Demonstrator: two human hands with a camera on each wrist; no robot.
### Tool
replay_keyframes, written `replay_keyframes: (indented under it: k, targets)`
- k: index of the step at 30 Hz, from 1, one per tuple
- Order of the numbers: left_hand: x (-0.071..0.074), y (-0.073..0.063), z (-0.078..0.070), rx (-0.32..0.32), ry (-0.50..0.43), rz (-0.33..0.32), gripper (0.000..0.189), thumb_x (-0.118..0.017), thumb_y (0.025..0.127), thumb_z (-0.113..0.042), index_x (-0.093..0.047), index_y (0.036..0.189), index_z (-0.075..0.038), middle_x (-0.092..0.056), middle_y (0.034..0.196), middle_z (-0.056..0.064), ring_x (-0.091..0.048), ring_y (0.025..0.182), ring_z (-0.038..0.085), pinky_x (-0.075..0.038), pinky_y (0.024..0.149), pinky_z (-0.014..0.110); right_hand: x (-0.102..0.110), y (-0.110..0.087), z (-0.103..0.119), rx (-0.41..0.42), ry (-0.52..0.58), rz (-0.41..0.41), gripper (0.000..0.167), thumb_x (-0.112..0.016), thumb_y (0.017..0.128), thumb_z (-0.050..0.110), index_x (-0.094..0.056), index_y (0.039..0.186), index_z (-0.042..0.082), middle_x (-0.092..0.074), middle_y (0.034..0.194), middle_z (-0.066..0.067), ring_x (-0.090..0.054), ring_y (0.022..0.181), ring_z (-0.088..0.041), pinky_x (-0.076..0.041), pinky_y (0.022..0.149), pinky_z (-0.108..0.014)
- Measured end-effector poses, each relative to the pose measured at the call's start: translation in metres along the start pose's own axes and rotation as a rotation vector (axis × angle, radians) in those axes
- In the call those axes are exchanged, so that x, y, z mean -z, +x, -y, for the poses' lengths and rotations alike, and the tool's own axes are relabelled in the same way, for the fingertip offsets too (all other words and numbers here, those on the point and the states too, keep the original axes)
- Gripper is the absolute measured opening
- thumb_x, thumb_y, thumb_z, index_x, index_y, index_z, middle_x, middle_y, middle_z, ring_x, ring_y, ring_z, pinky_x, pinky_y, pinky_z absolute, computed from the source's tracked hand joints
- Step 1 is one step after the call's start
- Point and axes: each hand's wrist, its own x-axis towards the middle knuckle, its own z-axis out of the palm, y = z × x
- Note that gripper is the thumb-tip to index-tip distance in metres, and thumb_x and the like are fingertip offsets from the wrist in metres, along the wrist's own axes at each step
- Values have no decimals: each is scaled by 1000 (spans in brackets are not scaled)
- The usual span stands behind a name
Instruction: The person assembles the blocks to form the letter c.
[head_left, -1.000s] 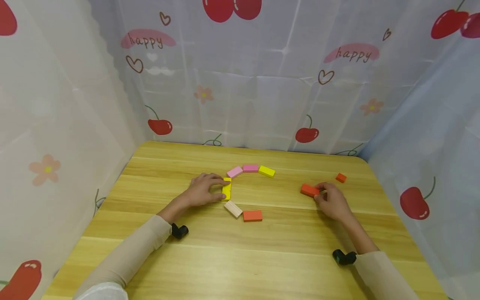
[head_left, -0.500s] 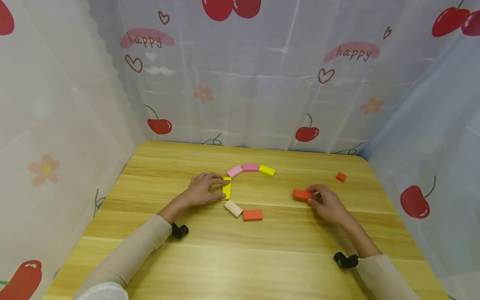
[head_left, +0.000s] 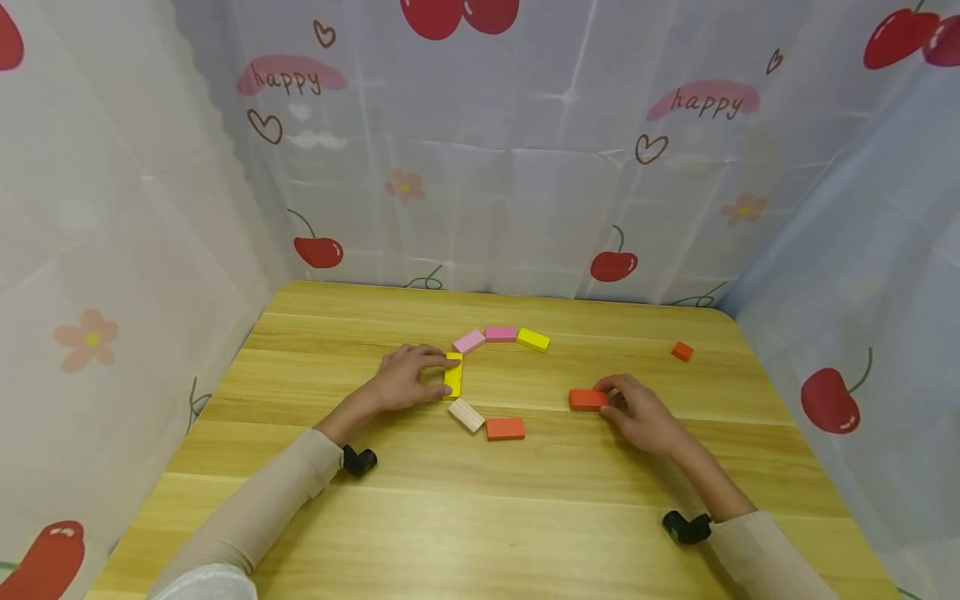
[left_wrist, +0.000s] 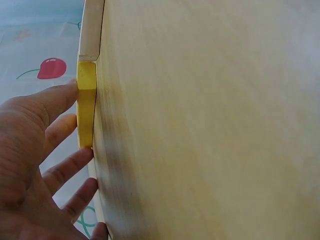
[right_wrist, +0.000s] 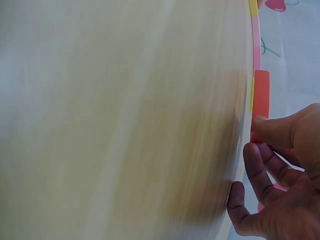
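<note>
In the head view my left hand point(head_left: 405, 379) holds a yellow wooden block point(head_left: 453, 377) that lies flat left of centre, thumb by its near end and index finger by its far end. The left wrist view has the other fingers of that hand point(left_wrist: 30, 145) spread down to the tabletop beside the yellow block point(left_wrist: 86, 105). On the right, my right hand point(head_left: 637, 414) pinches one end of a red-orange block point(head_left: 587, 400) between thumb and fingers. From the right wrist this red-orange block point(right_wrist: 262, 95) points away from the thumb.
A curved row runs around the yellow block: a light pink block point(head_left: 469, 342), a darker pink block point(head_left: 501, 334) and another yellow block point(head_left: 534, 340) behind, a plain wood block point(head_left: 467, 416) and an orange block point(head_left: 506, 429) in front. A small orange block point(head_left: 682, 351) lies far right.
My right hand has carried the red-orange block leftward and slightly nearer, turning it almost level with the table's front. My left hand stays at the yellow block.
</note>
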Motion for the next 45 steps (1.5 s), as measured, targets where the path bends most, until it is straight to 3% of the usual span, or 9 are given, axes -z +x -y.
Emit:
replay_keyframes:
  k: [14, 22, 45]
  targets:
    - [0, -1, 1, -7, -15, 1, 52, -75, 100, -49, -65, 150, -36, -57, 160, 5, -47, 144, 38, -30, 115, 70, -9, 7, 14, 98, 71, 132, 31, -72, 101, 3, -71, 133, 6, -73, 125, -8, -67, 99, -11, -58, 89, -30]
    - [0, 1, 0, -8, -11, -4, 52, -74, 100, -50, -65, 150, -35, -57, 160, 5, -47, 144, 38, -31, 114, 70, -12, 11, 18, 158, 81, 153, 33, -71, 102, 3, -71, 134, 8, -73, 128, -7, -70, 103, -17, -60, 91, -33]
    - [0, -1, 2, 7, 3, 8, 53, -74, 100, -50, -64, 150, -37, -56, 161, 5, -45, 145, 38, -30, 115, 69, -24, 28, 35, 159, 55, 251, 33, -69, 104, 6, -71, 136, 13, -72, 133, -3, -69, 116, -21, -59, 100, -44]
